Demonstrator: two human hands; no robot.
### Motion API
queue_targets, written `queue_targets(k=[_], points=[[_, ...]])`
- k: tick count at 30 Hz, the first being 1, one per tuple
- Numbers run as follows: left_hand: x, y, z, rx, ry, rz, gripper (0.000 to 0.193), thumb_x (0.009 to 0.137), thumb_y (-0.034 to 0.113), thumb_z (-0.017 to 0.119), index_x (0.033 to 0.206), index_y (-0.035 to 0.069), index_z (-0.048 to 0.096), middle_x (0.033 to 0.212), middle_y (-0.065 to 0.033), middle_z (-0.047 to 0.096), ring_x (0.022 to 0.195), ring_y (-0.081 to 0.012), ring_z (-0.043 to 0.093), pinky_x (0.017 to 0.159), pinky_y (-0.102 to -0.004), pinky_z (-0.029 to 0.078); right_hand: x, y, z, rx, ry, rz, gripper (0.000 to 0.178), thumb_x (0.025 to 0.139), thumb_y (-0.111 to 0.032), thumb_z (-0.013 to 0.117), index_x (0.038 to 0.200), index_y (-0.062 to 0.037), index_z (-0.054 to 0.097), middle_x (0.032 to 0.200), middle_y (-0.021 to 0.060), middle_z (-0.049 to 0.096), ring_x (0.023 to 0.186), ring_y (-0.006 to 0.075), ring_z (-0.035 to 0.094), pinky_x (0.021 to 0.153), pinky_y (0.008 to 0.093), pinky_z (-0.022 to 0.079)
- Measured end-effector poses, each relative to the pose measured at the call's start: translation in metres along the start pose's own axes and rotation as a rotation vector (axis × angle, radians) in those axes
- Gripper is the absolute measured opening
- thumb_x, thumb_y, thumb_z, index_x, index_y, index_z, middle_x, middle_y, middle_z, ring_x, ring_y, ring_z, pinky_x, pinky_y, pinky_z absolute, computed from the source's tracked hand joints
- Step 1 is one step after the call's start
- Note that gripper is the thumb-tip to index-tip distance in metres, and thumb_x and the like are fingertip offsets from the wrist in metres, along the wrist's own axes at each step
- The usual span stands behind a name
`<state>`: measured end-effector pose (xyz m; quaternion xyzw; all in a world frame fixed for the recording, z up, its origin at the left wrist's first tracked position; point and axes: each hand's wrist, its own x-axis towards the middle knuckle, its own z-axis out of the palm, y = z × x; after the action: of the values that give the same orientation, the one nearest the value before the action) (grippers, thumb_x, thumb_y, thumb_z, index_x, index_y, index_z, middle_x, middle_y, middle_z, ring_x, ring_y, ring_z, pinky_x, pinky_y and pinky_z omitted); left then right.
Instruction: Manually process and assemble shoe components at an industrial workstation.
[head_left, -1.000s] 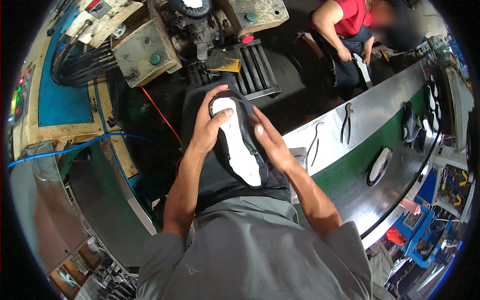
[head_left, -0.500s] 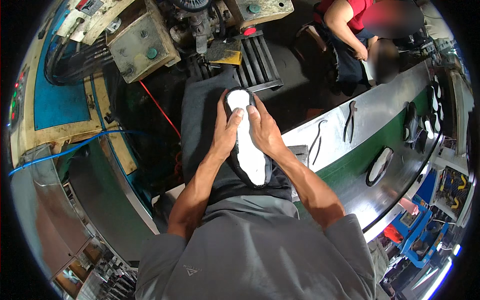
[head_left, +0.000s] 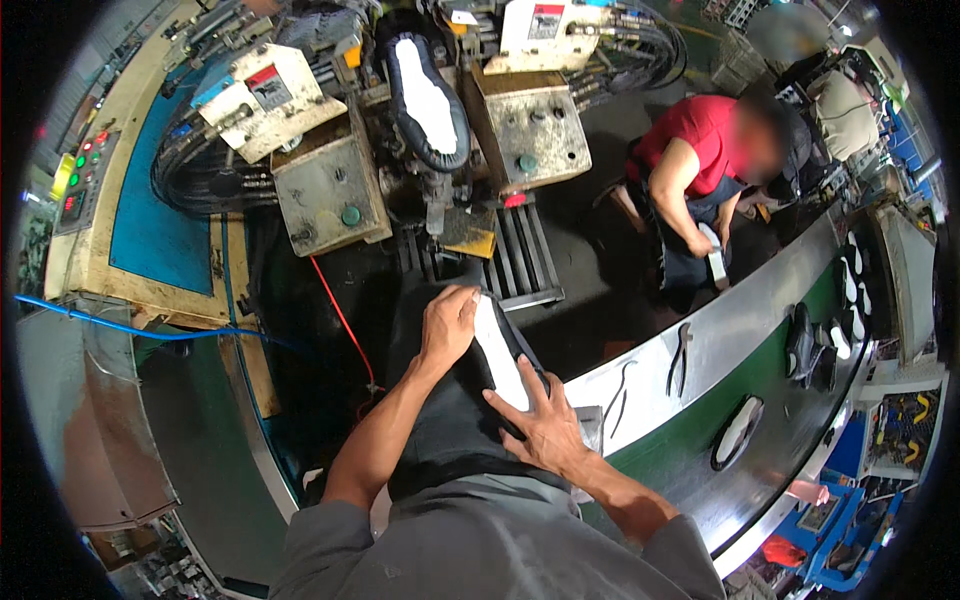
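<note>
A black shoe upper with a white insole (head_left: 493, 340) lies sole-up across my lap, its toe end pointing away from me. My left hand (head_left: 447, 327) is closed on the far end, fingers curled over its left edge. Spread across the nearer end is my right hand (head_left: 545, 425), its fingers apart and touching the insole and the dark side. The shoe's nearest part is largely hidden by that hand. Ahead, a second black shoe with a white insole (head_left: 425, 100) sits sole-up in a machine, between two control boxes (head_left: 330, 190).
On the right runs a green conveyor (head_left: 650, 450) with a metal ledge. Two pincers (head_left: 679, 360) rest on the ledge, and a shoe (head_left: 738, 432) lies on the belt. Beyond, a seated person in red (head_left: 690, 150) holds a white-soled piece. A blue hose (head_left: 130, 322) crosses at left.
The view has tilted up, bringing the machine and its shoe into sight. My right hand has slid from the shoe's far end to its nearer end and spread; my left hand stays at the far end.
</note>
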<state>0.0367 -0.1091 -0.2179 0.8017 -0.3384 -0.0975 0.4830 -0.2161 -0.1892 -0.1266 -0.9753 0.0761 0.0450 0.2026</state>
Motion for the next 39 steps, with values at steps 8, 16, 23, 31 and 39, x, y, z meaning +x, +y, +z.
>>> queue_targets(k=[8,16,23,31,39], points=[[0.121,-0.075,-0.077,-0.392,0.278,-0.062,0.052,0.112,0.036,0.066,0.144,-0.006,0.066,0.143,-0.0171,0.073,0.135,-0.0269,0.066,0.119,-0.0398,0.047,0.014,0.012,-0.036,0.270,0.168,0.093,0.065,0.087,-0.033,0.086,0.150,-0.0295,0.071,0.171,0.0369,0.030,0.137,0.0585,0.051,0.106,0.0609,0.058],[0.305,0.032,-0.135,-1.094,0.018,-0.359,0.056,0.107,0.043,0.072,0.150,0.010,0.056,0.128,-0.0093,0.071,0.116,-0.0215,0.070,0.101,-0.0424,0.058,0.108,0.019,-0.127,0.013,0.387,0.063,0.070,0.080,-0.027,0.089,0.148,-0.0246,0.072,0.171,0.0336,0.032,0.142,0.0544,0.049,0.113,0.0611,0.051],[0.210,0.007,-0.189,-1.271,-0.125,-0.400,0.065,0.108,0.037,0.064,0.155,-0.004,0.048,0.138,-0.0237,0.069,0.123,-0.0363,0.073,0.106,-0.0538,0.061,0.272,0.008,-0.182,-0.097,0.464,-0.134,0.075,0.085,-0.030,0.086,0.156,-0.0328,0.063,0.174,0.0312,0.026,0.136,0.0585,0.049,0.114,0.0634,0.049],[0.013,-0.012,-0.181,-1.522,-0.011,-0.461,0.099,0.104,0.066,0.060,0.169,-0.002,0.030,0.157,-0.0344,0.054,0.132,-0.0520,0.066,0.108,-0.0650,0.057,0.398,0.000,-0.145,-0.116,0.482,-0.089,0.078,0.088,-0.029,0.084,0.160,-0.0383,0.055,0.173,0.0324,0.025,0.136,0.0633,0.045,0.111,0.0666,0.051],[-0.087,-0.075,-0.116,-1.028,0.395,-0.896,0.071,0.107,0.051,0.058,0.159,0.003,0.046,0.132,-0.0200,0.068,0.114,-0.0365,0.070,0.099,-0.0498,0.058,0.344,0.032,-0.066,0.498,0.682,-0.002,0.096,0.094,-0.020,0.081,0.170,0.0046,0.028,0.173,0.0333,0.029,0.161,0.0456,0.033,0.131,0.0550,0.033]])
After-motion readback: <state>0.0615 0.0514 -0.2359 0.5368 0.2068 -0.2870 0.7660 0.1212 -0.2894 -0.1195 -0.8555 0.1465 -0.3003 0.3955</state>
